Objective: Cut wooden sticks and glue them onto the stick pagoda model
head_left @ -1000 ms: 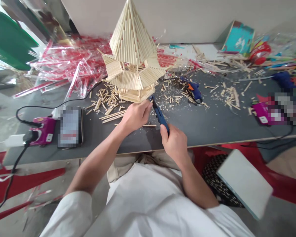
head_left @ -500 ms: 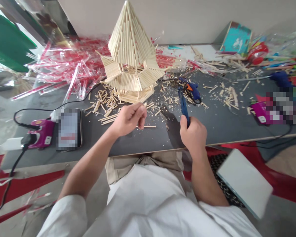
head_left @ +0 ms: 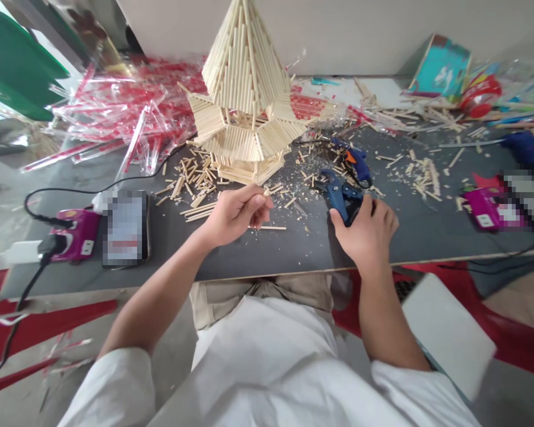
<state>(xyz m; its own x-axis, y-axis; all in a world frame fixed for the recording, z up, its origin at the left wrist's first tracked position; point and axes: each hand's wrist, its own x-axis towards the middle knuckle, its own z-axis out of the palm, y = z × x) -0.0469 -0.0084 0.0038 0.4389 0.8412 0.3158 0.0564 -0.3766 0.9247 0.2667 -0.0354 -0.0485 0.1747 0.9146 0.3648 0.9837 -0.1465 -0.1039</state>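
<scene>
My left hand (head_left: 240, 214) is closed in a pinch in front of the stick model. A tiny pale bit shows at its fingertips, too small to name. A thin wooden stick (head_left: 276, 228) lies by its lower fingers, partly hidden. My right hand (head_left: 367, 231) is around the handles of a blue hand cutter (head_left: 338, 193), low over the table with its jaws pointing away from me. Behind my left hand stands the wooden stick model (head_left: 244, 139), a tall cone roof above a flared lower roof. Loose cut sticks (head_left: 191, 178) lie at its base.
A blue glue gun (head_left: 358, 163) lies beyond the cutter. On the left are a phone (head_left: 125, 231) and a purple power adapter (head_left: 75, 234) with cables. Red and clear plastic wrappers (head_left: 129, 112) heap at the back left. Another purple adapter (head_left: 487, 207) sits at the right.
My right hand has moved slightly right and turned the cutter from edge-on to flatter, its fingers spreading more around the handles. My left hand stays closed near the model. The view has shifted slightly.
</scene>
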